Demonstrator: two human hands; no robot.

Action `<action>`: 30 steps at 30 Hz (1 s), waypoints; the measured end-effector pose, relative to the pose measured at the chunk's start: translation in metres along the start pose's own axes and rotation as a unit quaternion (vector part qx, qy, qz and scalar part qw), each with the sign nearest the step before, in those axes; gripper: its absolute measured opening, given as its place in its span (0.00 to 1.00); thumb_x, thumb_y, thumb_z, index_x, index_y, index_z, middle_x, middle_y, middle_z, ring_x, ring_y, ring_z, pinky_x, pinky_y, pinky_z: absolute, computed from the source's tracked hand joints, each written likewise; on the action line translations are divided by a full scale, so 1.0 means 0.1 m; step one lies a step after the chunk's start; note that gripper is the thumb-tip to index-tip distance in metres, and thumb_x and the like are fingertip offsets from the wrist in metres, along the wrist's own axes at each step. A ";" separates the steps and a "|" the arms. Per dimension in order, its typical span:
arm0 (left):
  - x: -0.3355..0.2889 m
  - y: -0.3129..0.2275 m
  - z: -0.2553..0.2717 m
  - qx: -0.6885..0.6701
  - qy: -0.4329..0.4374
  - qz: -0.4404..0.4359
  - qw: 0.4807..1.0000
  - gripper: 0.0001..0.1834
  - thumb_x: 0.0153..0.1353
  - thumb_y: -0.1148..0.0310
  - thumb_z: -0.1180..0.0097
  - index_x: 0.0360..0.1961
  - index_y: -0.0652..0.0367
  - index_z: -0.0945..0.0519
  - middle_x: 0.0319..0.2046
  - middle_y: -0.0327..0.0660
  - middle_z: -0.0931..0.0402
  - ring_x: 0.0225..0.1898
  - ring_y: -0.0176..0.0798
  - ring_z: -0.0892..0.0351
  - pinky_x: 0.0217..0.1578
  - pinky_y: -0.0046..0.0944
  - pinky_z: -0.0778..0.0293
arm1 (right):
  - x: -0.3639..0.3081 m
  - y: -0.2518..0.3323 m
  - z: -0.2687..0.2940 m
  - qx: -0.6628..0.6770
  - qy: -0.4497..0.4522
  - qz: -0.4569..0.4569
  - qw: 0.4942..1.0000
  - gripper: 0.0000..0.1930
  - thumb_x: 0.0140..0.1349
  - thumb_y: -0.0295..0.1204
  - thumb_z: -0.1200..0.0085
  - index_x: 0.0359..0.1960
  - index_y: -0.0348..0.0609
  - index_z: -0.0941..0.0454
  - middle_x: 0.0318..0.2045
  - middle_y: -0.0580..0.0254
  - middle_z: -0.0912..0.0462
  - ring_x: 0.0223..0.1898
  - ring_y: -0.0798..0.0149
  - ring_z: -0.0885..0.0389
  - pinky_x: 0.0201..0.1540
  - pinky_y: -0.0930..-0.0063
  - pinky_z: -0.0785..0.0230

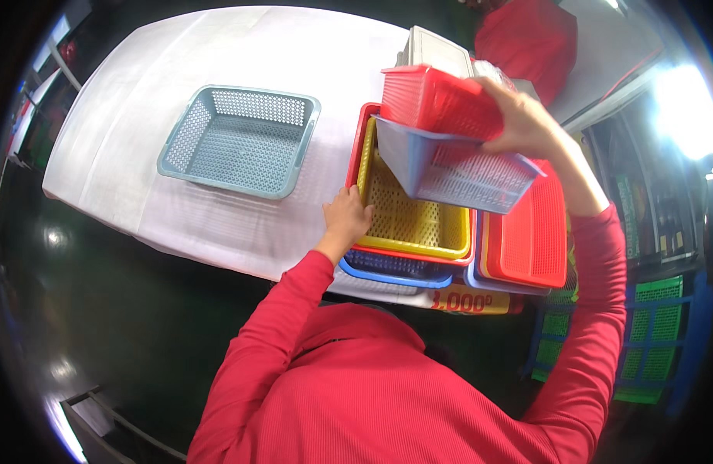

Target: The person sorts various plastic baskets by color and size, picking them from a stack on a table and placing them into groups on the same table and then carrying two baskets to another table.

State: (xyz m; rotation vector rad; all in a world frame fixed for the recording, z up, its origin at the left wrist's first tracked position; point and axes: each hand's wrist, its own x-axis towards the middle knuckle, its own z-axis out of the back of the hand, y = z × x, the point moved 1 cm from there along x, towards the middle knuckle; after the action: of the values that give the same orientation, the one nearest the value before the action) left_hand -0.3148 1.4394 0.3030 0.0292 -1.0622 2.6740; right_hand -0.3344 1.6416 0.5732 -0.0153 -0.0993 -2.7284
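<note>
My right hand [526,120] is raised at the far right, gripping the end of a small red basket [441,100] and a periwinkle-blue basket [468,174] together. Both are tilted above a yellow basket [410,216]. My left hand [347,218] is closed over the left rim of the yellow basket, its fingertips at the edge. That basket sits inside a red basket [356,151], with a blue basket [399,271] beneath. How the right fingers split between the two raised baskets is partly hidden.
A grey-blue basket [240,143] stands alone on the white-covered table [132,100]. Right of the yellow one is a stack topped by a red basket [530,232]. Beyond the raised baskets is a beige box [440,52]. A person in red [526,46] is across the table.
</note>
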 end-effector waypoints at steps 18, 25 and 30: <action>0.66 -0.01 -0.10 0.106 0.134 0.082 0.982 0.17 0.45 0.64 0.44 0.32 0.66 0.25 0.31 0.54 0.24 0.36 0.51 0.23 0.36 0.44 0.27 | -0.29 0.31 0.65 0.101 0.182 -0.024 0.978 0.34 0.29 0.29 0.39 0.47 0.37 0.33 0.35 0.52 0.23 0.38 0.59 0.24 0.43 0.71 0.33; 0.82 0.03 0.10 -0.063 0.131 0.128 0.981 0.21 0.42 0.63 0.46 0.34 0.70 0.25 0.33 0.59 0.25 0.39 0.55 0.25 0.39 0.45 0.29 | -0.32 -0.21 1.68 0.147 0.137 -0.008 0.979 0.33 0.28 0.28 0.41 0.45 0.36 0.30 0.35 0.60 0.23 0.38 0.69 0.26 0.42 0.78 0.35; 0.98 -0.19 0.24 -0.141 0.135 0.066 0.979 0.23 0.42 0.63 0.48 0.35 0.72 0.26 0.34 0.61 0.26 0.40 0.55 0.25 0.41 0.42 0.30 | -0.64 -0.45 2.20 0.185 -0.054 -0.221 0.956 0.32 0.36 0.27 0.48 0.51 0.37 0.33 0.30 0.63 0.24 0.29 0.76 0.28 0.34 0.86 0.37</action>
State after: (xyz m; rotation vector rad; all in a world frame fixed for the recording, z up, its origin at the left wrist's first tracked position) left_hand -0.4062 1.4589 0.3447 -0.4601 -1.3772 2.5148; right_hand -0.2940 1.7239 0.7880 -0.0405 -0.7256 -3.1012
